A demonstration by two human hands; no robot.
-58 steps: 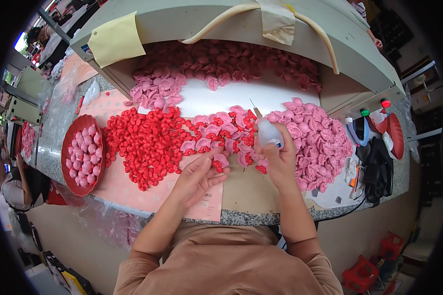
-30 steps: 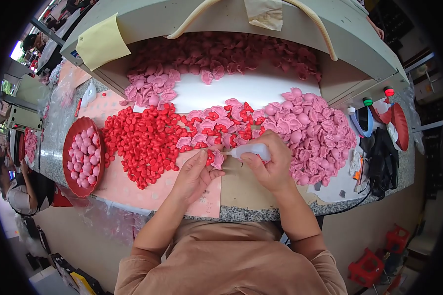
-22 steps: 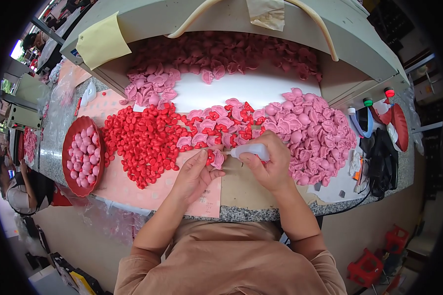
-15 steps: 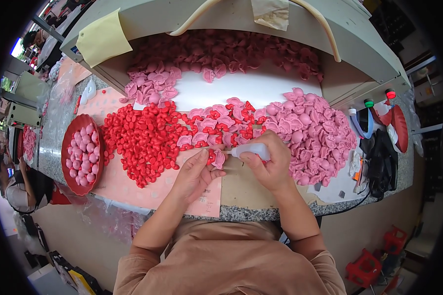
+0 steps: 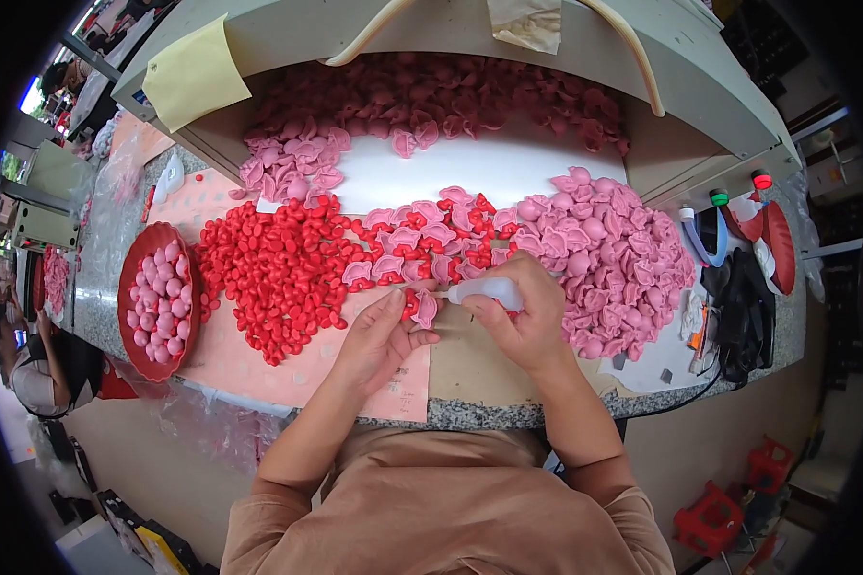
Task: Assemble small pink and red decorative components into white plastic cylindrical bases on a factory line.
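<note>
Between the thumb and fingers of my left hand (image 5: pixel 382 333) is a small pink ruffled plastic piece (image 5: pixel 425 309) with a red part (image 5: pixel 410 305) at its left side. My right hand (image 5: pixel 530 314) grips a translucent white squeeze bottle (image 5: pixel 486 290), its nozzle pointing left and meeting the pink piece or stopping just short of it. Just beyond my hands lies a group of pink pieces with red parts (image 5: pixel 422 235). Left of it spreads a heap of small glossy red parts (image 5: pixel 283 273); on the right is a heap of pink shell-like pieces (image 5: pixel 614 259).
A red scalloped tray (image 5: pixel 136 359) of pink balls stands at the left. A grey hooded cabinet (image 5: pixel 700 105) arches over the back, more pink pieces inside. Blue tape roll (image 5: pixel 705 240) and a black bundle (image 5: pixel 746 321) lie right. Another person (image 5: pixel 43 369) sits far left; red stools (image 5: pixel 710 519) stand lower right.
The whole view has shifted very slightly. Both hands keep nearly the same pose, the bottle's nozzle still at the pink piece.
</note>
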